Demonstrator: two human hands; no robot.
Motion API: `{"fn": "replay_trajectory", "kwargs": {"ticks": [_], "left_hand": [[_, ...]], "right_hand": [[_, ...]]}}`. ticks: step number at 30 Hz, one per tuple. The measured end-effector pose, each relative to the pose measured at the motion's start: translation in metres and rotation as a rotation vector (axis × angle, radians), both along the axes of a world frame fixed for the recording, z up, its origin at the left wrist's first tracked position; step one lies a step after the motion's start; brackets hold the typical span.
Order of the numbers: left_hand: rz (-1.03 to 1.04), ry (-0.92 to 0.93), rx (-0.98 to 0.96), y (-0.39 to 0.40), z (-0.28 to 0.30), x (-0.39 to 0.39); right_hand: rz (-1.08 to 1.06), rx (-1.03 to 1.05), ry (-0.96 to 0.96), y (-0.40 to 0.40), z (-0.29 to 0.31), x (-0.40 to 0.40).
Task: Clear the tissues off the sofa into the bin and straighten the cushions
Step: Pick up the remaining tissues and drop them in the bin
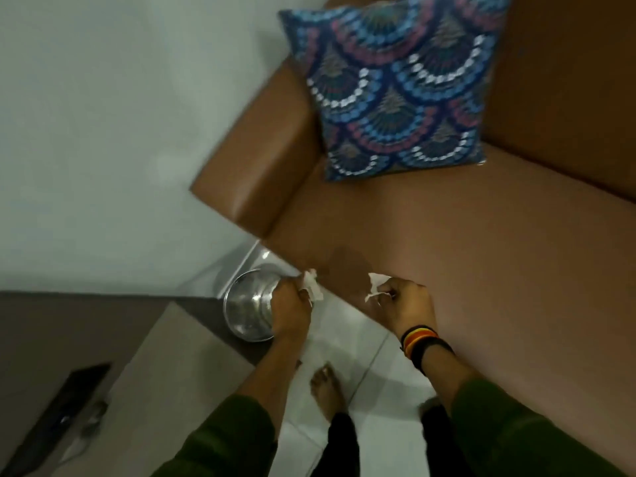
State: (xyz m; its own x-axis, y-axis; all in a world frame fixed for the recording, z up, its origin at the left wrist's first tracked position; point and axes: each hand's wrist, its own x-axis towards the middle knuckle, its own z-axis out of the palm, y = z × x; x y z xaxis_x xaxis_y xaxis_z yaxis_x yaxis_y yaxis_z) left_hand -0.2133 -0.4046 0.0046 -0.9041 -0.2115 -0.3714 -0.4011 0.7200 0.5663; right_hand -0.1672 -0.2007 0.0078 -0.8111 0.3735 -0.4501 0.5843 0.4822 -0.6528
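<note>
My left hand (pixel 292 304) is closed around a crumpled white tissue (pixel 312 286) and hovers at the right rim of the shiny metal bin (pixel 245 311) on the floor. My right hand (pixel 407 306), with bangles on the wrist, pinches a second white tissue (pixel 375 285) just over the front edge of the brown sofa (pixel 464 253). A blue and pink patterned cushion (pixel 399 87) leans upright in the sofa's left corner against the armrest.
A grey low table (pixel 144 390) with a dark flat object (pixel 65 407) on it stands at lower left, close to the bin. White wall fills the upper left. My bare foot (pixel 327 390) stands on pale floor tiles between the table and the sofa.
</note>
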Motion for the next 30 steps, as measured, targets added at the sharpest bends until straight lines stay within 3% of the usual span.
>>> {"fn": "replay_trajectory", "kwargs": {"ticks": [7,15,18,21,24,27,30], "left_hand": [[0.146,-0.115,-0.046,-0.131,-0.048,-0.001],[0.155,-0.204,-0.114,-0.19,-0.127,-0.012],[0.11,-0.191,-0.093,-0.194,-0.143,-0.009],[-0.049,-0.141,-0.233,-0.193,-0.137,0.002],[-0.07,-0.114,-0.333,-0.183,-0.112,0.005],[-0.031,-0.141,-0.24,-0.166,-0.084,-0.001],[-0.172,-0.061,-0.189,-0.134,-0.049,-0.015]], "right_hand": [[0.238,-0.026,-0.05,-0.164,-0.046,-0.031],[0.432,0.001,-0.202,-0.252,-0.124,-0.069],[0.518,0.007,-0.27,-0.26,-0.14,-0.07],[0.549,0.013,-0.242,-0.25,-0.13,-0.06],[0.513,0.018,-0.16,-0.224,-0.095,-0.045],[0.459,0.058,-0.042,-0.187,-0.061,-0.03],[0.445,0.165,0.096,-0.137,-0.031,-0.027]]}}
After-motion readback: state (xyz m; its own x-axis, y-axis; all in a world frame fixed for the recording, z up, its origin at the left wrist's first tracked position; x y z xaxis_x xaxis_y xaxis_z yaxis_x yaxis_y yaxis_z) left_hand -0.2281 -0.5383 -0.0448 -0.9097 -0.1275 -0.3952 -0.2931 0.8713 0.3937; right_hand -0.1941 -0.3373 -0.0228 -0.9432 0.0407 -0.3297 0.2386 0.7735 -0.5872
